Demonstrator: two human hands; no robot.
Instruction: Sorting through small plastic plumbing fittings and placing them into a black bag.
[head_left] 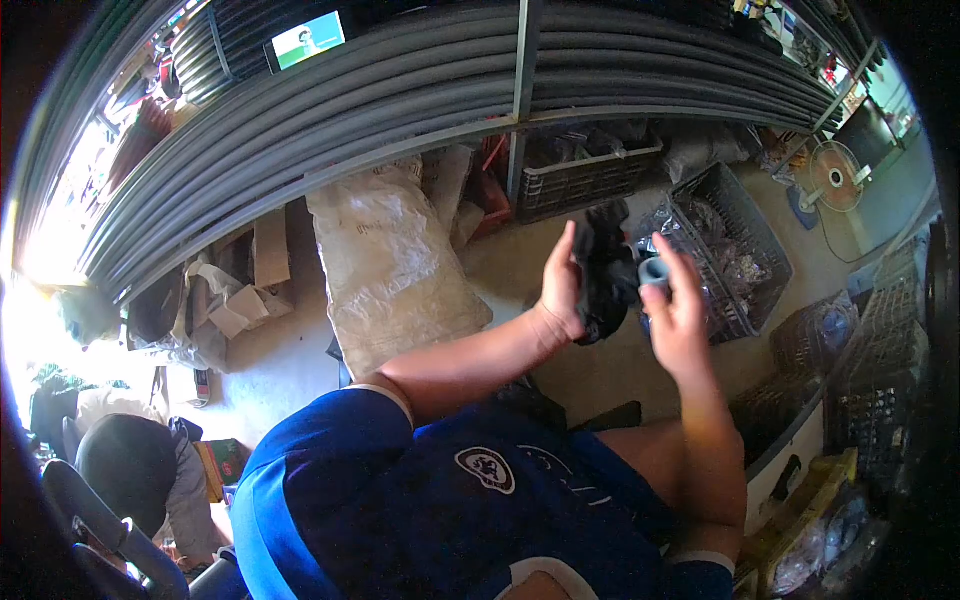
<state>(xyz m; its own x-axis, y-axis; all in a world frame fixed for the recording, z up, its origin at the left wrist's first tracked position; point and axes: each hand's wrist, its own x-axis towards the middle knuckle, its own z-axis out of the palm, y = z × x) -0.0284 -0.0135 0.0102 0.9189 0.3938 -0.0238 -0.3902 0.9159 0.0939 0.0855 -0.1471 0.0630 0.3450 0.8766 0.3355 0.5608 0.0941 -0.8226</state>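
A crumpled black object (604, 276), its material unclear, is held upright in my left hand (563, 295), whose thumb points up along its side. Just to the right of it, my right hand (674, 320) grips a short blue-grey hollow cylinder (653, 271) with thumb and fingers, its open end facing up. Behind and below the cylinder is a dark grey plastic crate (763, 285) full of bagged small parts.
Long dark tubes (410, 85) lie on a metal rack, with a lit screen (307, 40) behind. Below are a large sack (375, 270), cardboard (240, 310) and a black crate (590, 180). A fan (836, 175) stands right; yellow crate (760, 570) at lower right.
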